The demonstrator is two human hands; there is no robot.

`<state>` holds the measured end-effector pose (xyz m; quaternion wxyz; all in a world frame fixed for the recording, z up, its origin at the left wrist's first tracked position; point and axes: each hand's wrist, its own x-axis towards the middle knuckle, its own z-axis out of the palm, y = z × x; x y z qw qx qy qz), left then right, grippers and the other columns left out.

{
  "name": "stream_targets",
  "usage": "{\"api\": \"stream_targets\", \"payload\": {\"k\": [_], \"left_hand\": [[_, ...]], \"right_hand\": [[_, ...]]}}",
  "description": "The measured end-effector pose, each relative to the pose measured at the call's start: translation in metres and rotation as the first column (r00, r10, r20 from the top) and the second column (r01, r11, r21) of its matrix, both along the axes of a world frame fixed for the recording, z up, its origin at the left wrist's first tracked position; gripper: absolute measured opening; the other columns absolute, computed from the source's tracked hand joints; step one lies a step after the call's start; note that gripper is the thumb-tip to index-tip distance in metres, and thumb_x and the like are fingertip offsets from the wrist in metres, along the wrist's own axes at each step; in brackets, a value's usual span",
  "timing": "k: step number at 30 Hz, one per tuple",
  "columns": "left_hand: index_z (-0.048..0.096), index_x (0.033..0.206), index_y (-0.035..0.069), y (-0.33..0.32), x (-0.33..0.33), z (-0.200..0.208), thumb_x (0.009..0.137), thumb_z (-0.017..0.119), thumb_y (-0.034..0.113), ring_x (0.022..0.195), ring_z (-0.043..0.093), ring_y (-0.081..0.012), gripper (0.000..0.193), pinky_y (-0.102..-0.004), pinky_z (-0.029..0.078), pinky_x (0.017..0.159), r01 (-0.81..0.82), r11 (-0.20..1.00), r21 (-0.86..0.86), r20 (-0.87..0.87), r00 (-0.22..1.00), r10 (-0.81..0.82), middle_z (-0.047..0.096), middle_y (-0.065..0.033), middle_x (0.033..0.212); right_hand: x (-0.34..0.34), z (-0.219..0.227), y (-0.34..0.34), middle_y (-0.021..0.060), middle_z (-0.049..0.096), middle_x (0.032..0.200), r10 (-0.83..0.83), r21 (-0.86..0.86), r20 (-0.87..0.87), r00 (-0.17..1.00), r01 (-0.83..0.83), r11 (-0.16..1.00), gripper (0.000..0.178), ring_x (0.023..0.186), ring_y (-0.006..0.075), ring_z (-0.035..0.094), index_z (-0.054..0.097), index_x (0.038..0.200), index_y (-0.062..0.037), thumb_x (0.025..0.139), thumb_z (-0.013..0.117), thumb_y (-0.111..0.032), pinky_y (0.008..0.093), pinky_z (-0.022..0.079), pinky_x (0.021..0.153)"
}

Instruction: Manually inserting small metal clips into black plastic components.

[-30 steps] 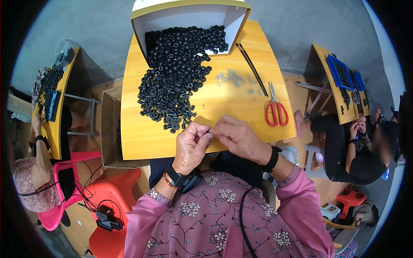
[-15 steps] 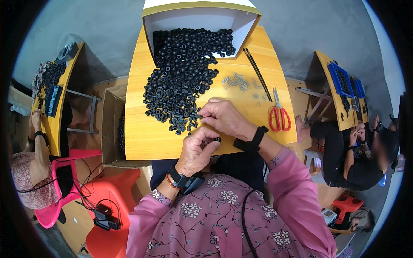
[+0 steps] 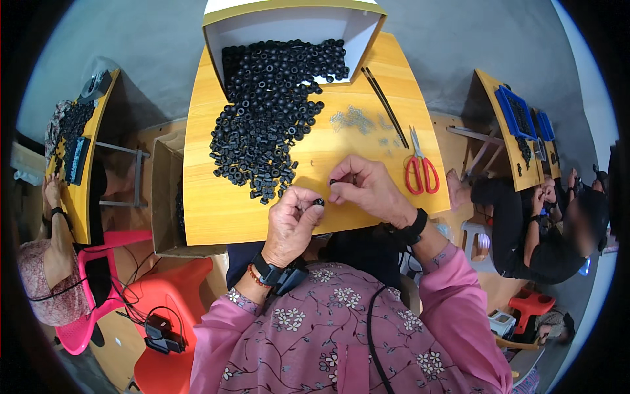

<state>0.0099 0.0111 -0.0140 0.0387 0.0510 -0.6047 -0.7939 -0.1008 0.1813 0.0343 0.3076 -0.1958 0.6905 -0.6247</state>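
My left hand (image 3: 293,223) is closed over the table's near edge, pinching a small round black part (image 3: 319,202) between thumb and forefinger. A little to its right, my right hand (image 3: 369,192) grips another small black part (image 3: 333,182) at its fingertips. The two hands are apart. Just beyond my left hand spreads a heap of small black parts (image 3: 256,148), some ring-shaped with a hole. The heap runs back into an open box (image 3: 295,8) lying on its side.
On the yellow table (image 3: 197,197) lie small silvery pieces (image 3: 354,120), two dark sticks (image 3: 386,108) and red-handled scissors (image 3: 421,172). A cardboard box (image 3: 169,210) stands at the left. A red chair (image 3: 167,289) is behind it. Co-workers sit at tables on both sides.
My right hand has moved away from the heap's edge to the right, carrying a small black part. My left hand keeps its pinch and has turned slightly. The view has shifted a little.
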Motion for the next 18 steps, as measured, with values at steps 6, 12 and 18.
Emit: {"api": "stream_targets", "payload": {"k": [6, 12, 18], "left_hand": [[0.057, 0.106, 0.002, -0.001, -0.002, -0.003, 0.097, 0.062, 0.003, 0.072, 0.060, -0.0070, 0.011, -0.0221, 0.051, 0.067, 0.004, 1.000, -0.015, -0.021, 1.000, -0.004, 0.063, -0.0011, 0.085], [0.056, 0.106, 0.001, 0.000, -0.003, -0.003, 0.097, 0.062, 0.003, 0.074, 0.061, -0.0083, 0.011, -0.0233, 0.053, 0.069, -0.002, 1.000, -0.004, -0.042, 0.999, 0.002, 0.063, -0.0020, 0.086], [0.057, 0.106, 0.001, -0.001, -0.003, -0.003, 0.097, 0.063, 0.003, 0.074, 0.061, -0.0087, 0.011, -0.0237, 0.053, 0.070, -0.004, 1.000, -0.007, -0.046, 0.999, 0.003, 0.064, -0.0025, 0.087]], "right_hand": [[0.019, -0.009, 0.008, 0.0042, 0.067, 0.088, -0.049, -0.102, -0.018, 0.999, 0.047, 0.994, 0.019, 0.080, 0.0103, 0.068, 0.065, 0.112, 0.0027, 0.093, 0.064, 0.000, 0.0240, 0.055, 0.073], [0.023, -0.007, 0.008, 0.0038, 0.067, 0.090, -0.060, -0.098, -0.065, 0.996, 0.053, 0.994, 0.017, 0.079, 0.0087, 0.067, 0.065, 0.111, 0.0031, 0.095, 0.063, 0.000, 0.0240, 0.055, 0.073], [0.025, -0.008, 0.010, 0.0032, 0.066, 0.089, -0.086, -0.138, 0.032, 0.996, 0.089, 0.986, 0.014, 0.077, 0.0077, 0.066, 0.066, 0.106, 0.0021, 0.092, 0.065, 0.000, 0.0232, 0.054, 0.071]]}}
